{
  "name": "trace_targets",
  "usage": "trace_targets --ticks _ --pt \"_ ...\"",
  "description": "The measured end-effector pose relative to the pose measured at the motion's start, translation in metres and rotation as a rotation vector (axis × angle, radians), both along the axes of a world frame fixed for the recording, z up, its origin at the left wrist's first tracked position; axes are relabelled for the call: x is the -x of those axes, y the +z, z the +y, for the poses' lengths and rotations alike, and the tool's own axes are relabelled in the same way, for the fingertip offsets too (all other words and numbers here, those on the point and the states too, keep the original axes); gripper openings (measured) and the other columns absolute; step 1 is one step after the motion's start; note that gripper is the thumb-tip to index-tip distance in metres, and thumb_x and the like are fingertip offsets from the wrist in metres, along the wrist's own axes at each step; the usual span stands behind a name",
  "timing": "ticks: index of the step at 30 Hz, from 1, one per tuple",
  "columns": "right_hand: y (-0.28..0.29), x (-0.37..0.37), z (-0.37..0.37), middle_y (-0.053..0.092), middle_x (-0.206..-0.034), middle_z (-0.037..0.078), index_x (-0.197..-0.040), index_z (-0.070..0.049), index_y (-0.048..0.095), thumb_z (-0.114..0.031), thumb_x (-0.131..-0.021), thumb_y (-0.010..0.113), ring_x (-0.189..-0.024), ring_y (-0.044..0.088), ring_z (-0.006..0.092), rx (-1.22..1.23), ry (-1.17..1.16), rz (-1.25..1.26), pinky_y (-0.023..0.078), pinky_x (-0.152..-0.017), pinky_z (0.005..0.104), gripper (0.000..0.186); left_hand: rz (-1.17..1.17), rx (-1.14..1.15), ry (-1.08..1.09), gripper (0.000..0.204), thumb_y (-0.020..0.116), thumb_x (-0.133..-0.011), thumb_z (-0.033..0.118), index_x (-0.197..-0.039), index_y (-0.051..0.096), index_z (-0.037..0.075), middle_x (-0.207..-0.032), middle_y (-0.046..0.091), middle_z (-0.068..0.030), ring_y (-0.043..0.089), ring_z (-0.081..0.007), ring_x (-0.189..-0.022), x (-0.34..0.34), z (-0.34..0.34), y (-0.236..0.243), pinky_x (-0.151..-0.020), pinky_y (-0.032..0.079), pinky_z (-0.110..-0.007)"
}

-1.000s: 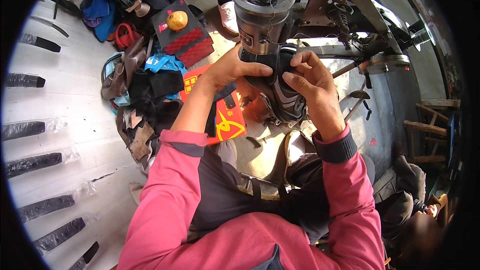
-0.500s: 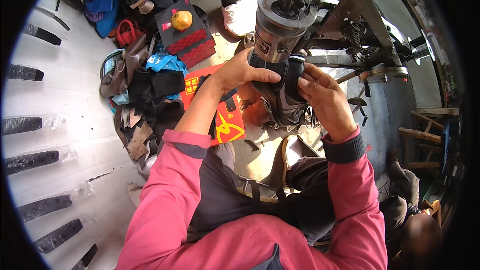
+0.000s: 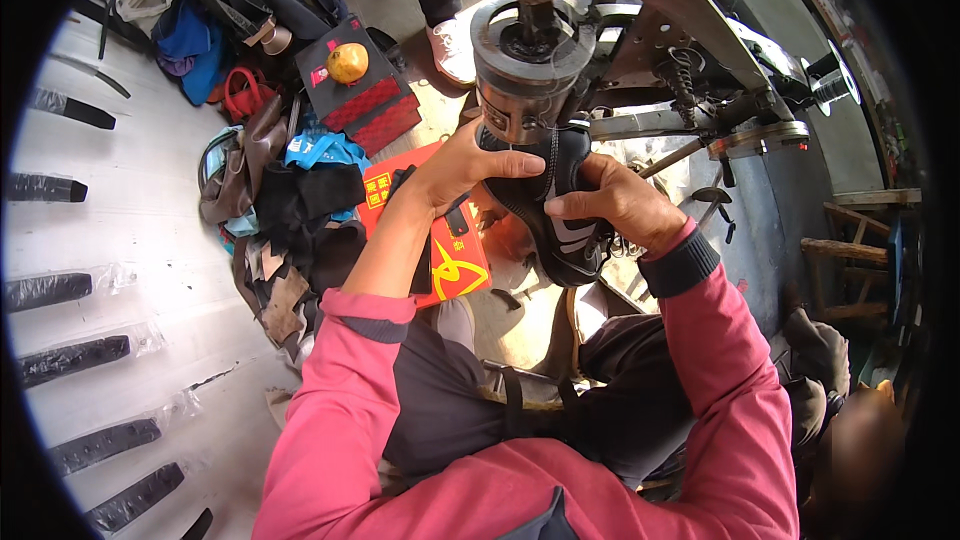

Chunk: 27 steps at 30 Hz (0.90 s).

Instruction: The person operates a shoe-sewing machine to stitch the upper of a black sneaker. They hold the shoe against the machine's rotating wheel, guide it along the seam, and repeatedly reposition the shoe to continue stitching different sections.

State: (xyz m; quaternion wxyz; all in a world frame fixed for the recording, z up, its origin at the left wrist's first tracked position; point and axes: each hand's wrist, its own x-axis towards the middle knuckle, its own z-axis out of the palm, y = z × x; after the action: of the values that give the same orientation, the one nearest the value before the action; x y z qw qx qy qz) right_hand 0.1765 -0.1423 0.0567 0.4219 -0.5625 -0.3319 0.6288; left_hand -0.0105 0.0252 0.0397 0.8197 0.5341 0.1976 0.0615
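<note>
A black shoe with white stripes [image 3: 572, 240] is between my hands, its upper end under the round metal head of a sewing machine [image 3: 530, 75]. My left hand [image 3: 468, 168] is closed on the shoe's left side, the thumb lying across it just below the machine head. On the right edge, my right hand [image 3: 622, 202] pinches the shoe, thumb on the near face and fingers behind. The machine head hides the shoe's far end and the spot where they meet.
A red box [image 3: 460, 265] with dark items on it lies left of the shoe. Beyond it are dark boxes [image 3: 375, 115] topped by a round yellow fruit [image 3: 347, 63], and a heap of scraps [image 3: 300, 190]. Another person's shoe [image 3: 452, 48] stands behind. A wooden stool [image 3: 845, 250] is at right.
The shoe has turned and dropped slightly, showing its white stripes more plainly. My right hand has shifted lower along its edge, the thumb now pointing left. The whole view has shifted a little.
</note>
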Motion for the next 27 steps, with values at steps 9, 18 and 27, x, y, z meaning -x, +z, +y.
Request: trace_targets --ticks 9,18,27 --pt "0.0 0.008 -0.006 0.074 -0.111 0.004 -0.13 0.001 0.068 -0.017 -0.091 0.081 -0.1 0.067 0.0118 -0.087 -0.061 0.053 0.053 -0.093 0.0273 0.045 -0.065 -0.13 0.099 0.06 0.087 -0.086 0.025 -0.136 0.066 0.001 -0.126 0.072 -0.0067 0.067 -0.0168 -0.113 0.0 -0.008 -0.008 -0.104 0.052 -0.034" --pt "0.0 0.005 -0.005 0.075 -0.11 0.006 -0.128 0.001 0.068 -0.016 -0.087 0.085 -0.097 0.069 0.0137 -0.018 -0.027 0.089 0.055 -0.091 0.0281 0.048 -0.064 -0.117 0.123 0.059 0.087 -0.086 0.025 -0.135 0.065 0.0 -0.127 0.072 -0.0079 0.068 -0.0176 -0.113 0.001 -0.009 -0.01 -0.104 0.052 -0.035" --pt "-0.001 0.006 0.001 0.076 -0.099 0.008 -0.116 0.004 0.072 -0.013 -0.086 0.081 -0.085 0.07 0.0139 -0.021 -0.015 -0.044 0.058 -0.079 0.0282 0.035 -0.034 -0.07 0.2 0.064 0.086 -0.088 0.024 -0.141 0.058 0.0 -0.127 0.071 -0.0096 0.07 -0.0203 -0.114 0.003 -0.014 -0.016 -0.104 0.055 -0.037"
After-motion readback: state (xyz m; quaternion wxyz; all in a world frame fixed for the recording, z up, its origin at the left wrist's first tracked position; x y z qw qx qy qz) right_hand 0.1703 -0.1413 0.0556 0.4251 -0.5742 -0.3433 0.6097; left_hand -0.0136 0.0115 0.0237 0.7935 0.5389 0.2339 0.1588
